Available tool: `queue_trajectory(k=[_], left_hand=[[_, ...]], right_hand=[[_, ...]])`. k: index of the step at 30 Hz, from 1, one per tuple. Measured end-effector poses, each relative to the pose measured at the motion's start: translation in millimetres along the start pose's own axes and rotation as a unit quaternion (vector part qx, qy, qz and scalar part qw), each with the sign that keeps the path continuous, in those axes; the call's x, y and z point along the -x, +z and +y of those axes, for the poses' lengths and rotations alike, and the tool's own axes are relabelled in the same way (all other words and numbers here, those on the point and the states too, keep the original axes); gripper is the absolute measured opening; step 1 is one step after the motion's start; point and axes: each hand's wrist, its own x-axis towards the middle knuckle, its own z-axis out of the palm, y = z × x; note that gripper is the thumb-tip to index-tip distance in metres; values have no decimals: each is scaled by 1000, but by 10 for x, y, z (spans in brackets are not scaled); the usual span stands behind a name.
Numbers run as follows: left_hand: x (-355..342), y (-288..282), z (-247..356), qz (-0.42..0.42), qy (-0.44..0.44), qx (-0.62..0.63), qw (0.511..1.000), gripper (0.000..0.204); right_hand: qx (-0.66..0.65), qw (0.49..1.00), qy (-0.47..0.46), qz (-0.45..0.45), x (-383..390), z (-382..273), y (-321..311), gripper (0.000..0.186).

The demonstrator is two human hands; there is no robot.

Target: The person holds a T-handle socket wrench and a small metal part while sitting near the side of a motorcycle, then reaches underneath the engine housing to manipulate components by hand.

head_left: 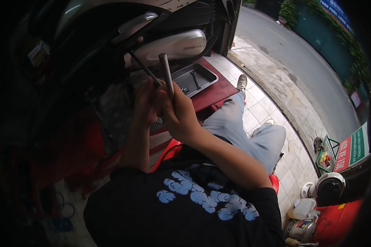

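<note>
1. The left hand (143,99) is raised above the red platform (219,89), its forearm almost upright. It is shaded and partly behind the other hand; its fingers look bent, but whether they pinch anything I cannot tell.

2. The thin dark bar (142,66) slants from beside the motorcycle's silver cover (173,46) down to where the hands meet. Its lower end is hidden there, so which hand supports it is unclear.

3. The metal rod (165,68), thicker and paler, stands nearly upright out of the right hand (175,111), its top free and just short of the cover. Held low, it seems to leave that length clear.

4. The right hand's fingers are curled and pressed together around the rod's lower part. The wrist sits close against the left hand, probably so each steadies the other; the forearm runs diagonally down to the right.

5. The shallow tray (210,82) rests near the platform's right edge, presumably to keep loose pieces together within reach. A dark wrench (195,80) lies inside lengthwise; small metal pieces (185,90) sit toward its near edge, beside the right hand.
</note>
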Motion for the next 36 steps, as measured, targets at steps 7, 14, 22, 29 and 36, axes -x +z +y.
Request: queue_trajectory(k=[7, 14, 22, 29, 36], left_hand=[[-26, 111, 13, 29, 10, -46, 998, 35], [15, 103, -42, 19, 10, -7, 1000, 34], [86, 52, -173, -36, 88, -122, 988, 49], [61, 47, -277, -32, -26, 55, 998, 41], [287, 300, -325, 50, -1, 69, 996, 32]], right_hand=[[-187, 978, 86, 35, -70, 36, 49, 30], [-26, 997, 50, 53, -148, -59, 41, 20], [255, 959, -45, -115, -138, -87, -280, 29], [393, 908, -143, -12, -71, -392, -274, 47], [368, 919, -53, -129, 126, -781, -205, 78]])
